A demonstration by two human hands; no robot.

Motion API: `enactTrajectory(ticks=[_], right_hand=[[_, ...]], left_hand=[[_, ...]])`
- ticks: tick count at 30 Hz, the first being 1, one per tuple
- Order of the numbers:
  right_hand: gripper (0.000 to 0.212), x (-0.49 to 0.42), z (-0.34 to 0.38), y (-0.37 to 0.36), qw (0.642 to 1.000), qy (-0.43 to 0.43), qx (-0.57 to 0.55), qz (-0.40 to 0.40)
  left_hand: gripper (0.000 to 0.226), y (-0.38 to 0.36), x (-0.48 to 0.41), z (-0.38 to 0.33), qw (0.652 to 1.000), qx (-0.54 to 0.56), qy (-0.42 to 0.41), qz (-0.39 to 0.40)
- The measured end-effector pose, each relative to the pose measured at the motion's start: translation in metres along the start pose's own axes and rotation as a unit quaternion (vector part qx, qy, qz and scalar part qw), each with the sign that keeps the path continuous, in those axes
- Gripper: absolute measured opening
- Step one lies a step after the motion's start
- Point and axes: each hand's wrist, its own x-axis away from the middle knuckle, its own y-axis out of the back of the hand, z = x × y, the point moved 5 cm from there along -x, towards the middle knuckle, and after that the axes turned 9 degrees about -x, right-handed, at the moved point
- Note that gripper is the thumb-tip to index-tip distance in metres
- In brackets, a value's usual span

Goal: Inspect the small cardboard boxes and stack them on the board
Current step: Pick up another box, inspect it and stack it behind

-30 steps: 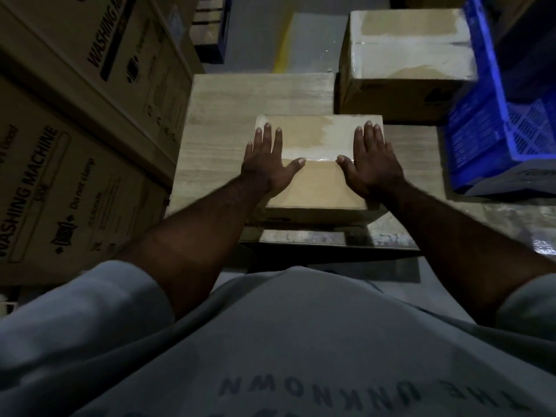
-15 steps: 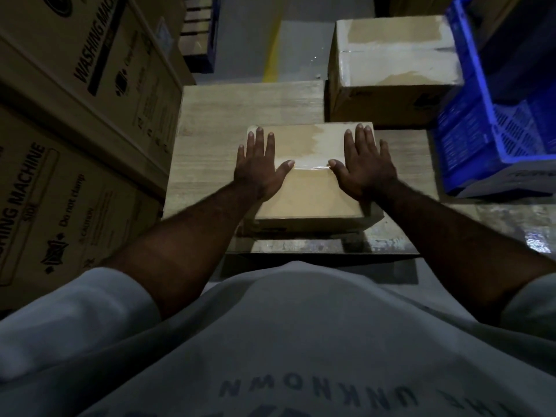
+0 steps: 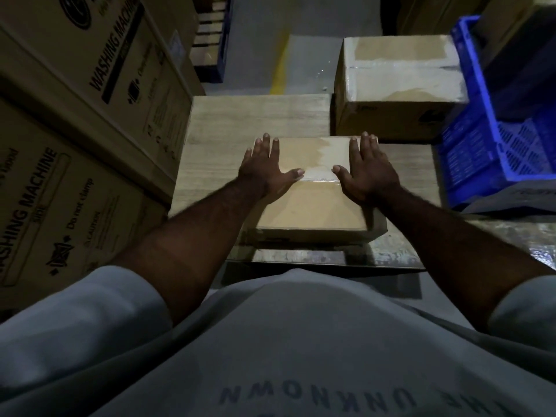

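Dim warehouse aisle; pale wooden board [image 3: 258, 115] lying flat. Small taped brown cardboard box [image 3: 313, 206] sitting on board's near part, unmoved. Left hand [image 3: 264, 173] and right hand [image 3: 369, 173] pressing lid, grip wide and flat, fingertips now reaching far edge. Placement looking settled; release pending.

Warehouse: washing machine cartons [image 3: 90, 121], blue crate [image 3: 487, 139].

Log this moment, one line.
left hand: flat on small box | right hand: flat on small box | small box: on board | second box: behind
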Motion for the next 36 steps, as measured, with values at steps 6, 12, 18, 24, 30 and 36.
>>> enactTrajectory(ticks=[6, 12, 18, 24, 30, 36], right_hand=[[0.084, 0.005, -0.002, -0.003, 1.0, -0.003, -0.024, -0.005], [0.073, 0.035, -0.005, -0.008, 0.995, -0.01, -0.097, -0.037], [0.078, 0.089, -0.011, -0.024, 0.975, -0.013, -0.212, -0.065], [0.074, 0.12, -0.018, -0.038, 0.97, -0.025, -0.229, -0.079], [0.07, 0.122, -0.018, -0.039, 0.961, -0.05, -0.254, -0.095], [0.07, 0.121, -0.023, -0.043, 0.946, -0.078, -0.299, -0.102]], left_hand=[[0.11, -0.006, 0.012, 0.004, 1.0, 0.012, -0.02, -0.009], [0.106, -0.035, 0.064, 0.002, 0.996, 0.081, -0.027, -0.024], [0.13, -0.063, 0.105, 0.007, 0.991, 0.135, -0.004, -0.016], [0.12, -0.081, 0.122, 0.01, 0.971, 0.237, 0.018, -0.035], [0.105, -0.078, 0.119, 0.012, 0.957, 0.288, 0.036, -0.029], [0.107, -0.081, 0.118, 0.017, 0.952, 0.302, 0.04, -0.013]])
